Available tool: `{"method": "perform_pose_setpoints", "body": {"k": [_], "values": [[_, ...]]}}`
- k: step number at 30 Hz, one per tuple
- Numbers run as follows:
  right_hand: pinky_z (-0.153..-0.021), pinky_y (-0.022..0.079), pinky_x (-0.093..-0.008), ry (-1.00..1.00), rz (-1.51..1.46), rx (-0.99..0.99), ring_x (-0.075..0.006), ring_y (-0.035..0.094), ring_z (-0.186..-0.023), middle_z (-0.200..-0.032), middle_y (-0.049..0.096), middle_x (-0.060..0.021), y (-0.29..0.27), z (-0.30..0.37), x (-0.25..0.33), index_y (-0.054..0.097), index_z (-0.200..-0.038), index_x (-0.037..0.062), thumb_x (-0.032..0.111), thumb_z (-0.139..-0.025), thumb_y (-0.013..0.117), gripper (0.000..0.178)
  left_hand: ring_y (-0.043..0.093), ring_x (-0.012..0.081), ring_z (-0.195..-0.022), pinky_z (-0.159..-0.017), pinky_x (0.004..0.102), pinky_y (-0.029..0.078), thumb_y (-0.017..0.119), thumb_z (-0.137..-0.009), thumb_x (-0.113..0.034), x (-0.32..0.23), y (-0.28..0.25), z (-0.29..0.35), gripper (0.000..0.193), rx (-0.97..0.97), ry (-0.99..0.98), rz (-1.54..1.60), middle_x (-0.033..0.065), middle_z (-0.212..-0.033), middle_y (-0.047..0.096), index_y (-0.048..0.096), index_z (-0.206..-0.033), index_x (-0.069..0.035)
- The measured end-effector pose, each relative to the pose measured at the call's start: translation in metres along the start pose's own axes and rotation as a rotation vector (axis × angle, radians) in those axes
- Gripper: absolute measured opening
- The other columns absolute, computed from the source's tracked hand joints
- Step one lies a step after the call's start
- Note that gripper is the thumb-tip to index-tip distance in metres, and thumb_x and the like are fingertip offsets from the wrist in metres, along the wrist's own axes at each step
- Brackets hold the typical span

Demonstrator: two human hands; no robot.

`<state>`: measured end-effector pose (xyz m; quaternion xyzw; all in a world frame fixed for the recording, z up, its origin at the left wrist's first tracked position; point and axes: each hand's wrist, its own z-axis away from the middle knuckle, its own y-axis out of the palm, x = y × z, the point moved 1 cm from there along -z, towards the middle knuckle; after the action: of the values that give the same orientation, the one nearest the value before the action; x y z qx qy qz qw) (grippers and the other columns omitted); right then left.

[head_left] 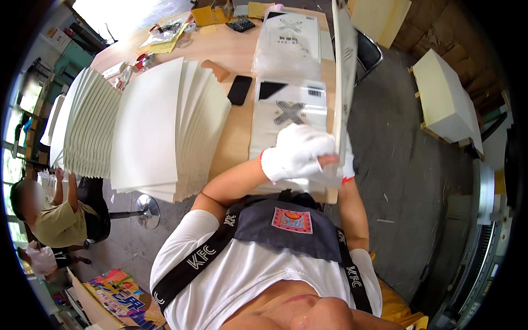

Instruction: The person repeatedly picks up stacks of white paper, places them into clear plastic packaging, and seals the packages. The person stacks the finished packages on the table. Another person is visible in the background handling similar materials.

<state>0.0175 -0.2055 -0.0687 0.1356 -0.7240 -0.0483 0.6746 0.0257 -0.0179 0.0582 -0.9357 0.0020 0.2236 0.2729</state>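
Left hand (304, 151) pinches the upright pale packet (344, 82) at its near end; right hand (349, 162) half hidden, grip unreadable: uneven support could buckle it!

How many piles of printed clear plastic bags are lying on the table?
2: the nearer pile, partly hidden behind the left hand, and the farther pile beyond it. Others may be hidden.
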Motion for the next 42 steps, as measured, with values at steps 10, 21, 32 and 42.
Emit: {"method": "perform_pose_setpoints", "body": {"k": [10,21,32,42], "values": [[-0.071,0.049,-0.0259,-0.198,-0.205,-0.382,-0.0093,0.057,-0.083,-0.112,0.063,-0.003,-0.079,-0.311,0.031,0.053,-0.133,0.0048,0.025,-0.099,0.057,0.04,0.039,0.0025,-0.067,-0.058,0.0215,0.036,0.054,-0.1,-0.019,0.262,-0.041,-0.089,0.023,-0.783,-0.487,0.274,-0.0051,-0.07,0.045,0.053,-0.084,-0.003],[-0.076,0.052,-0.0327,0.134,0.414,-0.515,-0.0223,0.065,-0.096,-0.127,0.062,-0.0163,-0.139,-0.41,-0.136,0.053,-0.135,0.0038,0.031,-0.087,0.068,0.057,0.067,0.0266,-0.095,-0.085,0.0392,0.049,0.053,-0.089,-0.045,0.493,0.005,0.035,0.041,-0.144,-1.476,-0.164,0.0117,-0.098,0.072,0.066,-0.107,-0.01],[-0.052,0.041,-0.0232,0.325,0.099,-0.211,-0.0079,0.055,-0.065,-0.094,0.064,-0.0077,-0.106,-0.163,-0.098,0.044,-0.142,0.0041,0.013,-0.091,0.067,0.057,0.066,0.0247,-0.079,-0.07,0.0328,0.051,0.063,-0.086,-0.004,0.264,0.062,0.133,0.021,-0.505,-0.673,-0.177,0.0143,-0.092,0.067,0.061,-0.106,-0.004],[-0.054,0.044,-0.0221,0.531,0.185,-0.259,-0.0066,0.055,-0.062,-0.083,0.065,-0.0036,-0.059,0.088,-0.087,0.053,-0.132,0.0014,0.018,-0.093,0.064,0.043,0.061,0.0331,-0.084,-0.079,0.0443,0.049,0.07,-0.078,-0.02,0.084,0.089,0.229,0.018,0.488,-0.627,-0.061,0.0109,-0.088,0.066,0.07,-0.094,-0.011]]}}
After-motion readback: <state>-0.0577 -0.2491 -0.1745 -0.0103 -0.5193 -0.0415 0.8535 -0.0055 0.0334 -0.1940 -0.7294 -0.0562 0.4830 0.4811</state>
